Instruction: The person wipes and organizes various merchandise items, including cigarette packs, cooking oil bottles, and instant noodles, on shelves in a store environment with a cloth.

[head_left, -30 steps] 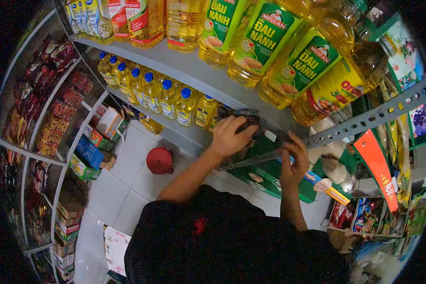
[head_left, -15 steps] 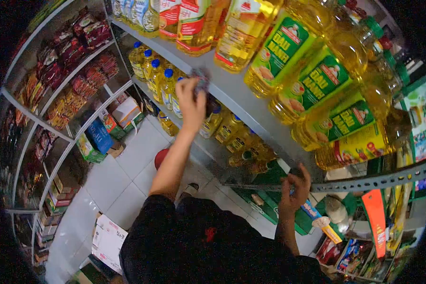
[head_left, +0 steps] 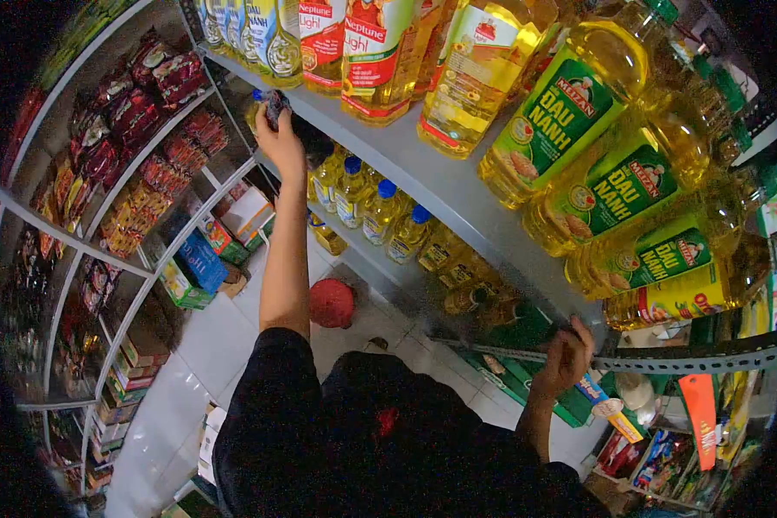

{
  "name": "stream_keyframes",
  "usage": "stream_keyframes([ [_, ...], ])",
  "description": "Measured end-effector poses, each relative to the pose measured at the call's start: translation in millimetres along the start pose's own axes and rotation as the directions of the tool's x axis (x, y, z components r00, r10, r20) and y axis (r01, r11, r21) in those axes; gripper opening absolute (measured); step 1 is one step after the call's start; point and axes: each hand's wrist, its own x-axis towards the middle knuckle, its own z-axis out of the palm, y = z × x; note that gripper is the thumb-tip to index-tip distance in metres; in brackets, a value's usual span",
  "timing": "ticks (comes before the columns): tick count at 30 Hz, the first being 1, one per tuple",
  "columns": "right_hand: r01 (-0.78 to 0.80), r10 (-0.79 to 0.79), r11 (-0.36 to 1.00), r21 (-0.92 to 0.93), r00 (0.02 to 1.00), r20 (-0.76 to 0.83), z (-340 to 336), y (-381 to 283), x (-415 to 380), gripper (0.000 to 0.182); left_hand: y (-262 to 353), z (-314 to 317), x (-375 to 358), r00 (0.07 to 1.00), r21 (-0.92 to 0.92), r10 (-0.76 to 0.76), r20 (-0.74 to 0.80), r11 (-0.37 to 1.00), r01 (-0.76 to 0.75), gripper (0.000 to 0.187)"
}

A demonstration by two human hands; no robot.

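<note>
Up at the far left end of the grey metal shelf (head_left: 457,194), my left hand (head_left: 282,148) is closed on a bunched dark cloth (head_left: 276,107), held right against the shelf's front edge. Blue-capped oil bottles (head_left: 380,211) stand on the level below, just right of my left wrist. My right hand (head_left: 568,356) is at the shelf's near right corner, fingers loosely bent and apart with nothing in them. Above it lean large oil bottles with green labels (head_left: 578,108), and Neptune bottles (head_left: 375,52) stand farther along the same shelf.
A curved rack of packaged snacks (head_left: 138,112) rises on the left. On the tiled floor are a red stool (head_left: 331,302) and cartons (head_left: 200,259). A perforated metal rail (head_left: 699,359) and an orange blade-shaped item (head_left: 698,419) are at the right.
My left hand has slid the cloth leftward along the shelf edge toward its far end. My right hand stays by the near corner, appearing slightly lower and to the right as the view shifts.
</note>
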Motion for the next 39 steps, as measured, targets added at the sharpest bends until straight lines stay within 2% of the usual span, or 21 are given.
stream_keyframes([
  [2, 0.017, -0.017, 1.000, 0.006, 0.999, -0.029, 4.0, -0.4, 1.1, 0.007, 22.6, -0.7, -15.7, 1.000, 0.007, -0.031, -0.003, 0.999, 0.031, 0.032],
  [4, 0.046, -0.045, 0.999, 0.015, 0.997, -0.059, 5.7, -0.9, 1.0, 0.007, 52.5, -1.3, -32.2, 0.992, -0.168, -0.123, 0.031, 0.978, 0.126, 0.030],
  [7, 0.043, -0.043, 0.999, 0.006, 0.998, -0.036, 5.5, -0.8, 1.6, 0.006, 51.7, -2.4, -56.5, 0.991, -0.150, -0.110, 0.073, 0.981, 0.120, 0.027],
  [10, 0.020, -0.018, 0.999, 0.035, 0.999, -0.048, 3.6, -1.0, 5.6, 0.004, 92.1, -10.8, -78.8, 0.987, -0.033, 0.009, 0.162, 0.999, -0.003, 0.027],
  [12, 0.322, -0.316, 0.931, -0.170, 0.947, 0.062, -1.5, -4.6, 16.6, 0.003, 117.0, -11.1, -93.5, 0.941, -0.012, 0.124, 0.315, 0.992, -0.126, 0.028],
  [13, 0.317, -0.311, 0.932, -0.175, 0.948, 0.061, -2.5, -2.0, 13.4, 0.003, 135.0, -12.6, -103.5, 0.903, -0.011, 0.194, 0.382, 0.979, -0.206, 0.026],
  [15, 0.077, -0.074, 0.996, -0.050, 0.996, 0.051, -2.0, 2.7, 2.5, 0.003, 165.5, -13.2, -124.5, 0.830, 0.051, 0.127, 0.544, 0.982, -0.183, 0.028],
  [19, -0.095, 0.095, 0.995, 0.017, 0.995, 0.035, -1.1, -6.4, 2.7, 0.007, 215.6, -10.3, -159.4, 0.704, 0.094, 0.056, 0.708, 0.981, -0.172, 0.028],
  [21, -0.130, 0.126, 0.966, 0.225, 0.992, 0.034, -2.7, -2.6, 0.3, 0.013, 231.5, -16.5, -174.1, 0.513, -0.004, 0.024, 0.858, 0.999, -0.039, 0.030],
  [22, -0.139, 0.136, 0.966, 0.220, 0.990, 0.027, -4.0, -4.5, -3.9, 0.013, 232.8, -22.8, -185.4, 0.502, -0.008, 0.026, 0.865, 0.999, -0.038, 0.030],
  [24, 0.076, -0.074, 0.994, 0.081, 0.997, -0.022, -6.8, -12.6, -14.6, 0.024, 226.6, -37.0, -221.6, 0.328, -0.209, 0.175, 0.929, 0.975, 0.071, 0.030],
  [25, 0.063, -0.062, 0.996, 0.059, 0.998, -0.013, -5.2, -18.9, -19.5, 0.024, 225.3, -43.8, -239.9, 0.316, -0.209, 0.169, 0.934, 0.973, 0.095, 0.030],
  [27, -0.060, 0.055, 0.992, 0.115, 0.997, 0.048, 4.6, -30.0, -25.4, 0.033, 218.7, -56.0, -269.7, 0.153, -0.130, 0.049, 0.987, 0.801, 0.584, 0.028],
  [28, -0.066, 0.062, 0.992, 0.107, 0.997, 0.045, 2.5, -28.4, -30.9, 0.033, 210.1, -61.9, -285.7, 0.144, -0.127, 0.051, 0.988, 0.798, 0.589, 0.028],
  [29, -0.357, 0.332, 0.918, 0.171, 0.930, 0.157, 1.7, -25.4, -38.9, 0.034, 199.8, -67.0, -301.5, 0.063, -0.065, 0.027, 0.998, 0.666, 0.743, 0.028],
  [30, -0.619, 0.561, 0.759, 0.200, 0.779, 0.281, 1.3, -22.0, -47.5, 0.035, 198.7, -68.5, -306.1, -0.022, 0.010, 0.019, 1.000, 0.507, 0.862, 0.028],
  [31, -0.622, 0.566, 0.757, 0.199, 0.777, 0.275, -1.6, -14.5, -55.6, 0.035, 195.3, -70.1, -305.6, -0.030, 0.015, 0.021, 0.999, 0.506, 0.862, 0.028],
  [33, -0.502, 0.470, 0.863, 0.057, 0.839, 0.275, -12.7, 6.9, -70.4, 0.035, 190.5, -69.7, -287.5, -0.204, 0.268, -0.186, 0.961, 0.809, 0.523, 0.030],
  [35, -0.562, 0.537, 0.826, 0.046, 0.808, 0.243, -25.0, 18.7, -86.8, 0.035, 135.5, -50.7, -305.1, -0.122, 0.429, -0.428, 0.896, 0.758, 0.492, 0.028],
  [36, -0.612, 0.586, 0.789, 0.046, 0.774, 0.241, -30.4, 21.2, -93.2, 0.035, 101.4, -52.5, -331.1, -0.136, 0.428, -0.418, 0.898, 0.761, 0.487, 0.028],
  [39, -0.610, 0.583, 0.792, -0.035, 0.738, 0.338, -49.4, 22.5, -106.4, 0.037, -8.4, -27.6, -397.8, 0.039, -0.041, 0.038, 0.999, 0.996, 0.075, 0.025],
])
